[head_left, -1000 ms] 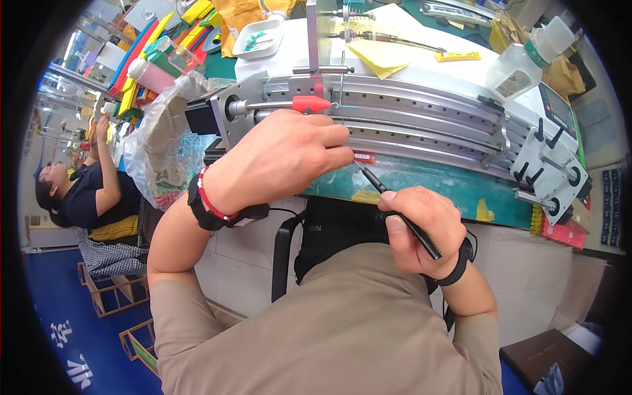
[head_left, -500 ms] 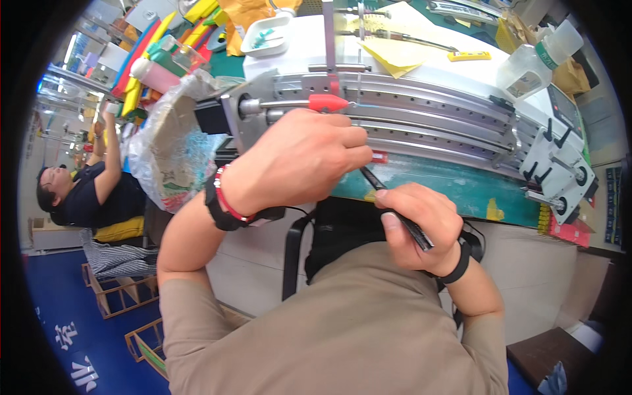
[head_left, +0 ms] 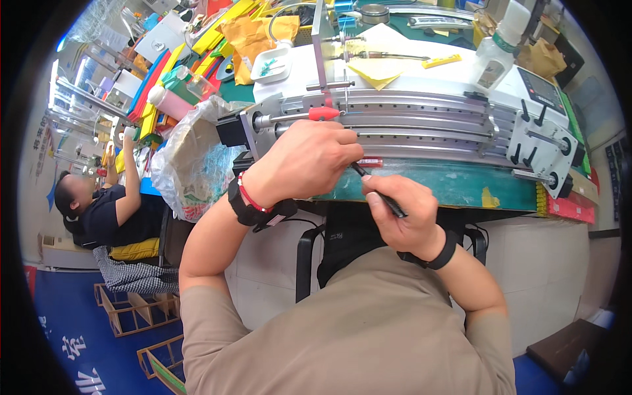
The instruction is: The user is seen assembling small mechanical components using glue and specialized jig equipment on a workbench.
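Your right hand [head_left: 409,209] is closed around a black pen-shaped tool [head_left: 394,205], pinched between thumb and forefinger. The tool slants across your grip: its near end sticks out past your thumb, and its far end points up and leftward to the fingers of your left hand [head_left: 315,158], where the tip is hidden. Your left hand is curled, its back turned up; its fingertips are out of sight, so whether it grips something cannot be told.

Just beyond your left knuckles lies a red cone-shaped piece [head_left: 322,114] on a metal shaft, with a small hook [head_left: 342,113] at its point. Whether your hand touches the cone is unclear. The shaft belongs to a long machine with silvery rails [head_left: 421,125], running away to your right. A small red strip [head_left: 372,162] shows just beyond the tool, on the near side of the rails, and the green bench top [head_left: 441,186] borders the machine on your side.

Farther out, a clear plastic bag [head_left: 191,158] sits left of the machine. Behind the rails are a white tray [head_left: 271,68], yellow paper [head_left: 376,71], a yellow cutter [head_left: 441,61] and a whitish bottle [head_left: 489,66].
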